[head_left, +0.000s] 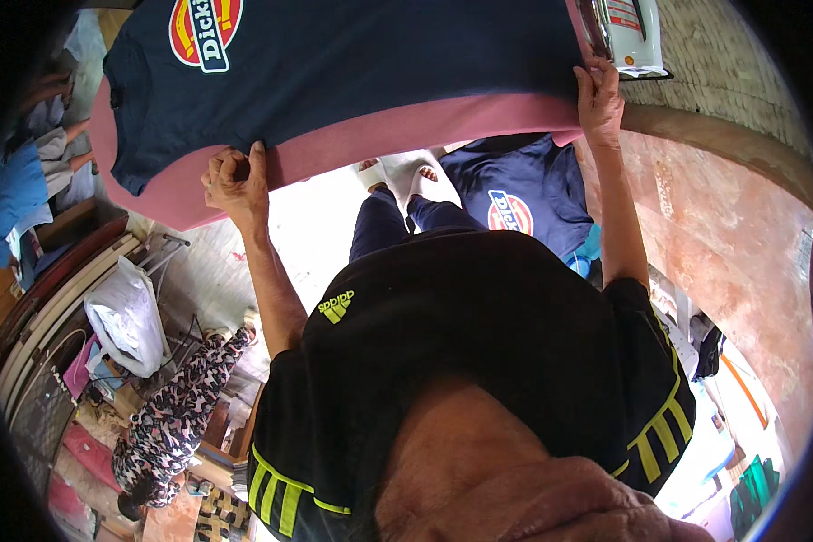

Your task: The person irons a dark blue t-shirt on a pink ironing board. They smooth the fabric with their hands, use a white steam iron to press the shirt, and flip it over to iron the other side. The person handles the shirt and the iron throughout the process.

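A dark blue T-shirt [352, 81] with a red, yellow and white printed badge lies spread over a pink padded board [425, 126]. My left hand [238, 185] is at the shirt's near edge, its fingers curled and pinching the cloth there. Over at the right end, my right hand [600, 104] pinches the shirt's hem corner between thumb and fingers. Just beyond that hand stands a white and silver appliance [637, 41], partly cut off, that looks like an iron.
Below the board hangs or lies another dark blue T-shirt [524, 194] with a similar badge. A wooden surface [723, 72] adjoins on the right. At lower left are a person in patterned clothes [176, 406], a white bag [126, 316] and stacked boards [41, 334]. Another person [18, 199] is at far left.
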Demonstrator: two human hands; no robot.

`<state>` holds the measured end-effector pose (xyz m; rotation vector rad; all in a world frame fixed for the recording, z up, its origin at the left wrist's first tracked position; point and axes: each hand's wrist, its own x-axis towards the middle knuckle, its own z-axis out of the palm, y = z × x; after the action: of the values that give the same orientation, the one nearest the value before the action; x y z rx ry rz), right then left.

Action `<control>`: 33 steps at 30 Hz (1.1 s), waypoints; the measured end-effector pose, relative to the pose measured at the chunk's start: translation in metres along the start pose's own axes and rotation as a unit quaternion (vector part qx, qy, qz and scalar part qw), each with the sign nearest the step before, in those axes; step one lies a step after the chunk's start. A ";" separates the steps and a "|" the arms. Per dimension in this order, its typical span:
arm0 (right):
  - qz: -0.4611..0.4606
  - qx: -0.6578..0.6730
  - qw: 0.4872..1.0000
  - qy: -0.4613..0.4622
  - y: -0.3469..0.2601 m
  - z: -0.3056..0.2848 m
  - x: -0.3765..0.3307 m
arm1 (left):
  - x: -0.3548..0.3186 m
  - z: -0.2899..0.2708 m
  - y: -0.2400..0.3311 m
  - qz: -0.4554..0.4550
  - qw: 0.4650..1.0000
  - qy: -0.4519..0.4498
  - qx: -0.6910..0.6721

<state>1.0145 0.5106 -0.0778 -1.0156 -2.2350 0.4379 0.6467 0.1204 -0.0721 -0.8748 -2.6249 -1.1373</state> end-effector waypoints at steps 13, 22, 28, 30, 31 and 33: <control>-0.248 0.018 0.966 -0.065 -0.084 0.055 0.086 | 0.091 0.059 0.095 0.293 0.932 -0.147 0.152; -0.180 -0.175 0.961 -0.117 -0.098 0.064 0.082 | 0.146 0.074 0.043 0.309 0.920 -0.068 0.231; -0.171 -0.168 0.960 -0.142 -0.108 0.057 0.082 | 0.115 0.061 0.055 0.329 0.921 -0.148 0.143; -0.171 -0.155 0.963 -0.142 -0.107 0.055 0.086 | 0.122 0.042 0.035 0.281 0.939 -0.122 0.158; -0.165 -0.164 0.963 -0.139 -0.105 0.055 0.086 | 0.128 0.030 0.023 0.260 0.945 -0.107 0.164; -0.151 -0.185 0.960 -0.147 -0.106 0.050 0.082 | 0.136 -0.010 0.004 0.185 0.955 -0.024 0.231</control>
<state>0.8816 0.5028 -0.0254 -0.8008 -2.7580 0.0320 0.5366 0.1770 -0.0147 -1.2152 -2.4506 -0.3907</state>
